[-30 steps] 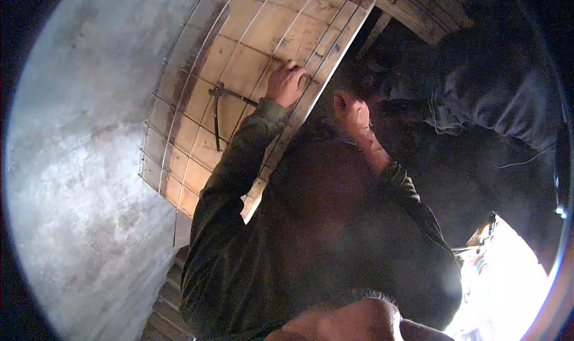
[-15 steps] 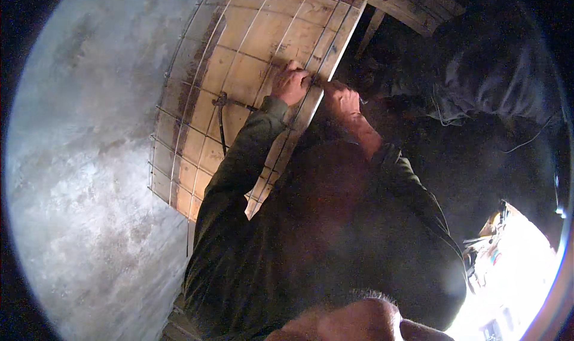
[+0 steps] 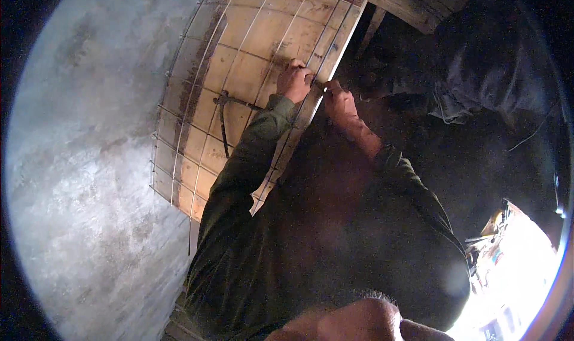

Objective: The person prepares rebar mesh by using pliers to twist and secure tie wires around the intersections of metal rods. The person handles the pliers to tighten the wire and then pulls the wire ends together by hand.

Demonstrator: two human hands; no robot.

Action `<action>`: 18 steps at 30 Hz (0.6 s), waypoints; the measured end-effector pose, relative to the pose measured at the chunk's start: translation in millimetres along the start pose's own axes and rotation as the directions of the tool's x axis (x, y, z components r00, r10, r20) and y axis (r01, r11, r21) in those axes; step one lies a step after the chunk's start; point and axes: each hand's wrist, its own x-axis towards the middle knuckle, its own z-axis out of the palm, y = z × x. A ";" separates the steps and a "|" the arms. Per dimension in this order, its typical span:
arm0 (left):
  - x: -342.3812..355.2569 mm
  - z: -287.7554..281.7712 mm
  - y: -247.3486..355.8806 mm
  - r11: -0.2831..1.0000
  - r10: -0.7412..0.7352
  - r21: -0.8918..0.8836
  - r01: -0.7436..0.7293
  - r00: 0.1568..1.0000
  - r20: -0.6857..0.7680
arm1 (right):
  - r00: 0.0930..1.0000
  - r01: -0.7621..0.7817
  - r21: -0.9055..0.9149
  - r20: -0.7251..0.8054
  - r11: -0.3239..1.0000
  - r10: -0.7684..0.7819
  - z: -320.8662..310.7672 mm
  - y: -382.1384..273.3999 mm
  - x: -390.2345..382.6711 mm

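A grid of steel wire mesh point(image 3: 240, 52) lies over a pale wooden panel point(image 3: 263, 27). My left hand point(image 3: 295, 82) rests on the mesh close to the panel's right edge, its fingers curled in. Just across that edge is my right hand point(image 3: 341, 103), its thumb and fingers pinched together against the board's side. Whatever sits between the fingertips of either hand is too small and dark to make out. To the left of my left forearm, dark pincers point(image 3: 223, 100) lie on the mesh with their two handles spread.
A rough grey wall or slab point(image 3: 95, 161) fills the left side. Dark crumpled fabric point(image 3: 496, 81) is at the upper right, beside a timber beam point(image 3: 406, 9). Bright light falls on a pale cluttered patch point(image 3: 514, 269) at the lower right.
My two hands have shifted slightly at the panel's edge, and my right hand's fingers have drawn in more tightly. The pincers stay on the mesh.
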 end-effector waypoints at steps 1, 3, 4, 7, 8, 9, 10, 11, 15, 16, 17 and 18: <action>1.9 2.2 1.7 1.000 0.008 -0.002 -0.008 1.000 0.011 | 0.990 -0.130 0.119 -0.032 0.984 0.135 1.1 1.8 -1.5; -0.6 7.3 -11.4 0.999 0.048 0.002 -0.048 0.999 -0.021 | 0.998 -0.066 0.114 -0.009 0.991 0.068 2.5 -0.3 -1.0; 0.6 12.4 -19.2 0.999 0.047 0.006 -0.047 0.999 -0.020 | 1.000 -0.004 0.104 0.010 0.995 0.003 2.8 -1.3 -0.6; -0.8 28.7 -40.3 0.993 -0.072 -0.093 0.069 0.997 -0.038 | 0.999 -0.044 0.126 0.037 0.991 0.040 0.1 -11.0 2.2; 2.2 27.2 -36.2 0.990 -0.129 -0.058 0.130 0.991 0.019 | 0.999 0.032 0.154 -0.011 0.988 -0.031 -2.2 -14.4 2.0; 5.3 27.5 -33.4 0.983 -0.178 -0.020 0.180 0.982 0.069 | 0.998 0.007 0.055 0.062 0.998 -0.011 -7.5 -16.7 5.2; 9.6 26.4 -32.0 0.989 -0.142 -0.025 0.145 0.985 0.097 | 0.999 0.001 0.045 0.045 0.999 -0.003 -6.4 -13.6 4.9; 11.0 27.3 -36.5 0.988 -0.150 -0.022 0.153 0.984 0.099 | 1.000 0.009 0.038 0.029 0.999 -0.010 -5.3 -14.4 8.0; 7.7 33.4 -46.5 0.992 -0.123 0.012 0.123 0.991 0.059 | 0.996 0.067 -0.065 0.065 0.996 -0.063 -5.6 -19.3 13.3; 8.2 34.6 -47.7 0.992 -0.126 0.002 0.126 0.991 0.048 | 0.990 0.083 -0.169 0.125 0.982 -0.062 -4.7 -21.6 17.2; 9.7 36.8 -47.7 0.992 -0.126 -0.008 0.126 0.991 0.037 | 0.982 0.104 -0.273 0.182 0.956 -0.055 -4.1 -22.6 18.7; 10.0 39.0 -47.2 0.992 -0.123 -0.010 0.123 0.992 0.040 | 0.982 0.101 -0.275 0.179 0.956 -0.052 -3.8 -24.2 18.1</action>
